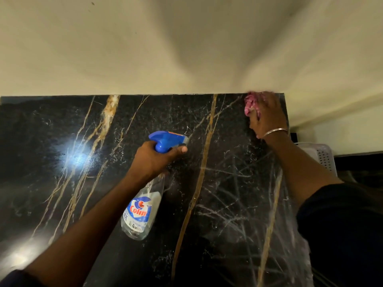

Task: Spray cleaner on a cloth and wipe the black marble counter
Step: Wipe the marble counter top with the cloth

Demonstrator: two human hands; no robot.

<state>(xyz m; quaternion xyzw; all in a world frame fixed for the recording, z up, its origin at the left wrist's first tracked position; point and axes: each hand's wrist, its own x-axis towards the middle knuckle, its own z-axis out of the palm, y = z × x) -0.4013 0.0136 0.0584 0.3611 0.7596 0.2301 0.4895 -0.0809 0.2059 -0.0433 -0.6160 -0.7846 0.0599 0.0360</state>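
I see a black marble counter (31, 131), glossy, with gold and white veins running front to back and a bright glare patch on its left half. Its back edge meets a cream wall (145, 48). There are pale smeary streaks on the right part. A bunched pink cloth (249, 103) lies at the far right corner by the wall line, blurred, with my right hand (267, 114) on top.

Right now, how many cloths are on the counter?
1: a pink cloth held by the right hand, at the counter's far right corner. None other shows.
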